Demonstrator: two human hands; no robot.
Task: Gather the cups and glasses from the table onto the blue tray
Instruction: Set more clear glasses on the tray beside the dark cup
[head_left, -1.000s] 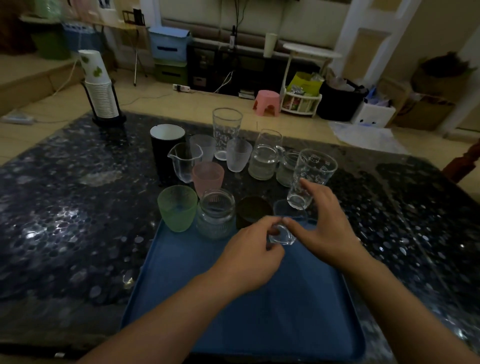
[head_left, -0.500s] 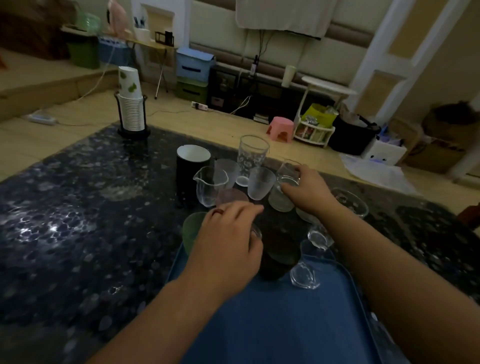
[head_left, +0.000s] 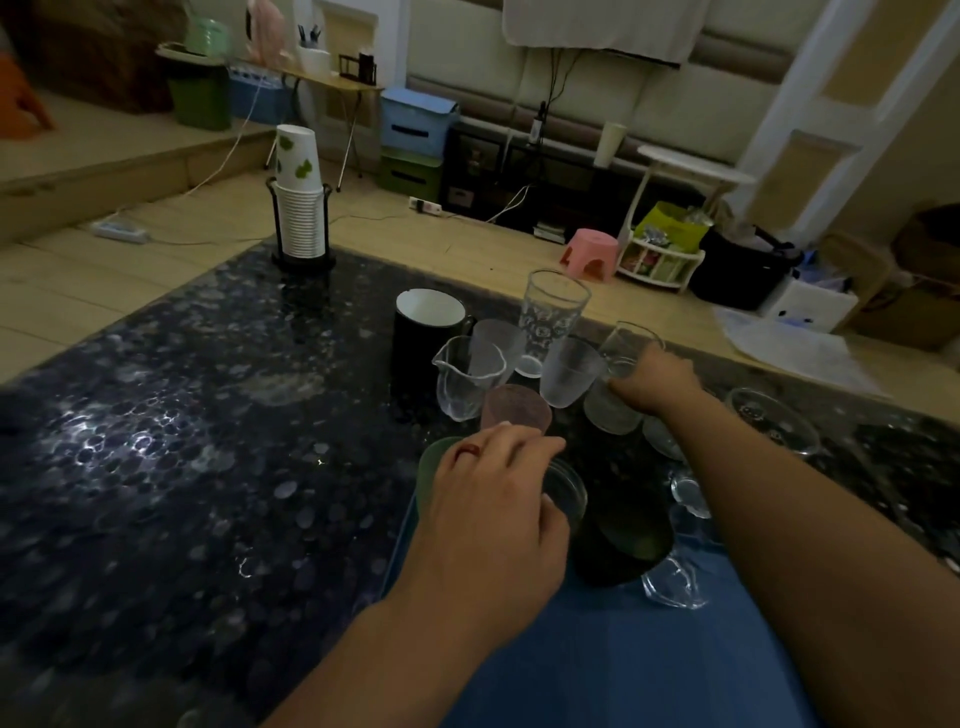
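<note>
One stack of white paper cups is seen in a black wire holder at far left on the speckled dark table. One black mug, white inside, appears empty. One spouted clear glass pitcher and two frosted tumblers follow. The left hand is curled over a clear jar at the blue tray edge. The right hand is closed around a clear glass on the table.

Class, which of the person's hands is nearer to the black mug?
Left. The left hand rests on a jar just in front of the black mug; the right hand grips a glass farther off, to its right.
</note>
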